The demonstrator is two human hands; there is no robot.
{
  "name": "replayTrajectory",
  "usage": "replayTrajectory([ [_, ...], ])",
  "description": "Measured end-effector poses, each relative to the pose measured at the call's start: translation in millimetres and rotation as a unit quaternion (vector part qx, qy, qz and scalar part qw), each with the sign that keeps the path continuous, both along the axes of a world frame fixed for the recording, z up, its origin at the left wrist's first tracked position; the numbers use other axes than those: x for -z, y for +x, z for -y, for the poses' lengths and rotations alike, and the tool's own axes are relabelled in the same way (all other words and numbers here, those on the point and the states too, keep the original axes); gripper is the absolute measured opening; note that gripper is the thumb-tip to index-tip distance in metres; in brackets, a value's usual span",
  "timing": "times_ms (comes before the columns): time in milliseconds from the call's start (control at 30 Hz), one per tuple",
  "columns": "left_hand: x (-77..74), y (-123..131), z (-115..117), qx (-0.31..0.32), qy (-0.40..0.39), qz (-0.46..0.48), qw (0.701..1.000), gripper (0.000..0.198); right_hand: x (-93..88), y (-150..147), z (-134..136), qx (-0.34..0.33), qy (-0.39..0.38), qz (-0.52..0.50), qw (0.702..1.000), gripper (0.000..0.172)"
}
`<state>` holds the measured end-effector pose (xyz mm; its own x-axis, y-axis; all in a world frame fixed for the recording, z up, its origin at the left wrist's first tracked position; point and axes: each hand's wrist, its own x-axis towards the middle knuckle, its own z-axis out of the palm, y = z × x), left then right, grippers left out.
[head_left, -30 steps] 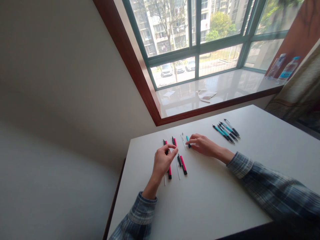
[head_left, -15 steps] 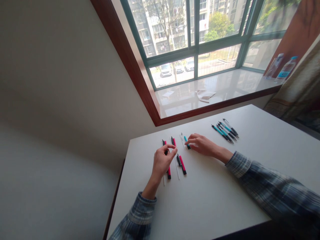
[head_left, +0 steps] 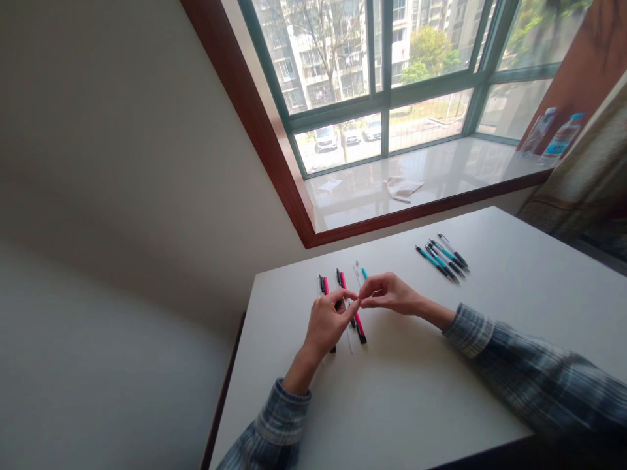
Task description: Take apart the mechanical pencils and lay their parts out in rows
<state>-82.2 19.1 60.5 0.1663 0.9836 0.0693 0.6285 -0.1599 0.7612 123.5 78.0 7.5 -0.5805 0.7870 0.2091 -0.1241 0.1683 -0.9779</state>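
Observation:
My left hand [head_left: 329, 321] and my right hand [head_left: 389, 292] meet fingertip to fingertip just above the white table [head_left: 416, 391]. Both pinch a small part that I cannot make out. Under and beside them lie pink-and-black pen parts [head_left: 359, 324] with thin white refills [head_left: 349, 336] between them. A teal pen piece [head_left: 364, 273] lies just beyond my right hand. Both sleeves are blue plaid.
Several teal-and-black pens [head_left: 443, 256] lie in a row at the table's far right. Behind the table runs a glossy window sill [head_left: 441, 173] with a white cloth [head_left: 401, 188] and two bottles [head_left: 551, 134]. A curtain [head_left: 582, 176] hangs at right.
My right hand has drawn back from the teal pen piece toward my left hand. My left hand rose a little, and the fingertips of both now touch.

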Motion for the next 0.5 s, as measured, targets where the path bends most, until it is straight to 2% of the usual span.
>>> replayTrajectory([
  [67,0.2,1.1,0.5,0.008,0.007,0.000,1.000,0.031,1.9,-2.3,0.1,-0.001,-0.039,-0.014,0.999,0.034],
  [167,0.4,-0.6,-1.1,0.005,0.020,0.016,1.000,0.028,0.9,-3.3,-0.9,0.019,-0.057,-0.018,0.998,0.034],
  [333,0.2,-7.5,-6.3,-0.073,0.050,0.069,0.994,0.027,3.7,3.4,-10.2,0.112,0.004,0.009,0.994,0.032],
  [500,5.4,-9.5,-6.6,-0.082,0.043,0.077,0.993,0.027,17.8,14.7,-23.7,0.211,0.061,0.092,0.971,0.024],
])
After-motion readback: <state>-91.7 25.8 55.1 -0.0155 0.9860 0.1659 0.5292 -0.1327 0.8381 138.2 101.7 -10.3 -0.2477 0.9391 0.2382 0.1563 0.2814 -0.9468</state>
